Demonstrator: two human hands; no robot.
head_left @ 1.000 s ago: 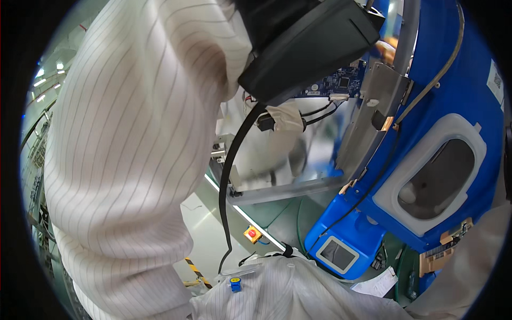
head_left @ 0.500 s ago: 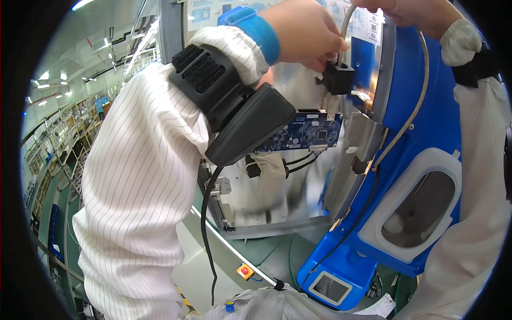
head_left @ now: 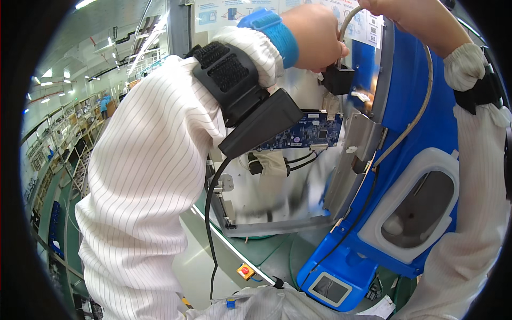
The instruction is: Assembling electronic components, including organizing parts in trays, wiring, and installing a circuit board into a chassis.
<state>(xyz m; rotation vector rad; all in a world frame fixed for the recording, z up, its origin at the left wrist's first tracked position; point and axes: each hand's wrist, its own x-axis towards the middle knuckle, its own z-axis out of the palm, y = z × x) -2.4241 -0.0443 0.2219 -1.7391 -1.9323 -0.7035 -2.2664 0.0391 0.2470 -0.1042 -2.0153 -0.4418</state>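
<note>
My left hand [head_left: 314, 37], with a blue wristband above it, is closed around the lower end of a grey cable [head_left: 349, 19]. This end runs down to a black block-shaped part [head_left: 338, 80] on the metal panel; the fingertips are partly hidden behind the hand. At the upper right, my right hand [head_left: 413, 20] pinches the cable higher up, where it bends over. A length of grey cable [head_left: 415, 125] also drops from beneath the right hand along the blue housing. Below the black part sits a blue circuit board [head_left: 306, 132] with connectors.
The metal panel [head_left: 256, 205] stands in an open frame beside a blue machine housing [head_left: 408, 96]. On that housing are a white oval-rimmed window [head_left: 370, 234] and a small screen [head_left: 330, 288]. A red push button on a yellow box [head_left: 245, 271] lies low in front. Shelving [head_left: 69, 133] lines the far left.
My left hand and forearm have shifted slightly right, with the fingers still at the cable by the black part. My right wrist has dropped a little; its fingers keep the cable.
</note>
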